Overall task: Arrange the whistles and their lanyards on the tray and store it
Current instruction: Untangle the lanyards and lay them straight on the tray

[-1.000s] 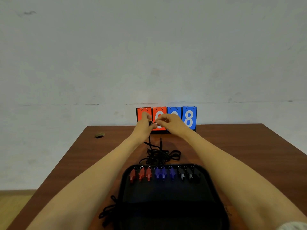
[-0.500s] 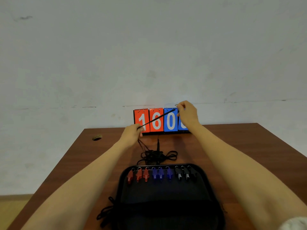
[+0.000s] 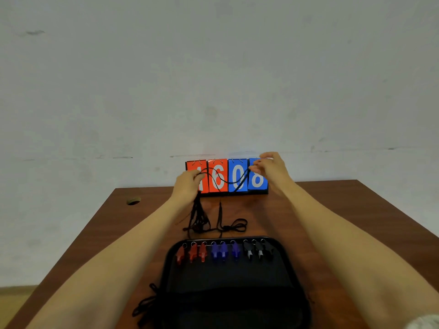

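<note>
Brown table | arms outstretched | left hand and right hand: fingers pinching slack lanyard between them

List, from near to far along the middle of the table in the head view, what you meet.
Tray → whistles → lanyard heap → scoreboard → wall.

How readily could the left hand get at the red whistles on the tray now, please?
Probably yes, once freed: the left hand grips a black lanyard hanging across to the right hand. Otherwise nothing blocks the way; the red whistles lie uncovered at the far edge of the tray, near that forearm.
</note>
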`<state>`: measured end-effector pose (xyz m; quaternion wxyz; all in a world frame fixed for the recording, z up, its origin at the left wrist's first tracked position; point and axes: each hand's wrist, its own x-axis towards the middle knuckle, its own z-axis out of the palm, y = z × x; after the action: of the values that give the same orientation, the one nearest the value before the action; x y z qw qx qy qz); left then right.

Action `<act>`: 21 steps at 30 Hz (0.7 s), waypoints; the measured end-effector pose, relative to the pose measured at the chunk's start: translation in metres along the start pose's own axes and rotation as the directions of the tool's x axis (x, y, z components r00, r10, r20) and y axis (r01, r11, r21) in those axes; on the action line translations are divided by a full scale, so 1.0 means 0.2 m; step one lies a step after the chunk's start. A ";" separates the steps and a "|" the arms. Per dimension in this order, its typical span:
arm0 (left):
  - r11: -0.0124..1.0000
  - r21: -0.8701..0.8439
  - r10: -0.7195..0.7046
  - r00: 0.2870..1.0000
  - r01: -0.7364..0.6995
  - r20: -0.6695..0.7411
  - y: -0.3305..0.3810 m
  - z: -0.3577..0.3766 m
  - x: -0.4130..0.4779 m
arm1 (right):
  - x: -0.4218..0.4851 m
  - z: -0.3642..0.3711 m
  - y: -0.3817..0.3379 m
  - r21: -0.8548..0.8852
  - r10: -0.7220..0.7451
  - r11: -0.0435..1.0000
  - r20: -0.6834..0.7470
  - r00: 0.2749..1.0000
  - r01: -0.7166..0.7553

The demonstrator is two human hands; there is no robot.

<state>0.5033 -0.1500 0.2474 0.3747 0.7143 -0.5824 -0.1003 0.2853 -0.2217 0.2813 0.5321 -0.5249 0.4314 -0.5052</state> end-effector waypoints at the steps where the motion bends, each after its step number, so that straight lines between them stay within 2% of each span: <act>1: 0.991 0.099 0.084 0.996 -0.085 0.007 0.04 0.00 0.01 | -0.02 0.03 0.01 -0.175 -0.020 0.984 0.061 0.998 0.031; 3: 0.939 0.259 0.214 0.974 -0.226 0.074 0.07 0.00 0.03 | -0.06 0.10 0.02 -0.425 -0.056 0.890 0.256 0.965 0.165; 5: 0.886 0.353 0.271 0.954 -0.300 0.130 0.07 0.02 0.04 | -0.09 0.19 0.03 -0.563 -0.067 0.763 0.420 0.905 0.318; 7: 0.873 0.355 0.310 0.942 -0.335 0.128 0.07 0.03 0.04 | -0.10 0.27 0.04 -0.653 -0.081 0.624 0.493 0.866 0.429; 9: 0.892 0.309 0.318 0.944 -0.330 0.089 0.09 0.03 0.04 | -0.09 0.32 0.05 -0.681 -0.114 0.562 0.500 0.859 0.470; 14: 0.945 0.197 0.266 0.964 -0.261 -0.003 0.11 0.01 0.04 | -0.07 0.35 0.06 -0.664 -0.182 0.599 0.430 0.884 0.447; 17: 0.941 0.249 0.231 0.973 -0.228 0.019 0.06 0.01 0.04 | -0.03 0.35 0.05 -0.644 -0.274 0.645 0.307 0.911 0.411; 19: 0.937 0.306 0.156 0.986 -0.167 0.061 0.00 0.02 0.03 | -0.01 0.31 0.03 -0.606 -0.312 0.707 0.197 0.930 0.365; 21: 0.944 0.317 0.083 0.995 -0.094 0.050 -0.07 0.05 0.02 | 0.01 0.28 0.03 -0.596 -0.311 0.729 0.147 0.939 0.335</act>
<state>0.5100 -0.1564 0.2326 0.2480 0.7367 -0.6291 -0.0009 0.3417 -0.2173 0.2798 0.2448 -0.7449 0.4637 -0.4125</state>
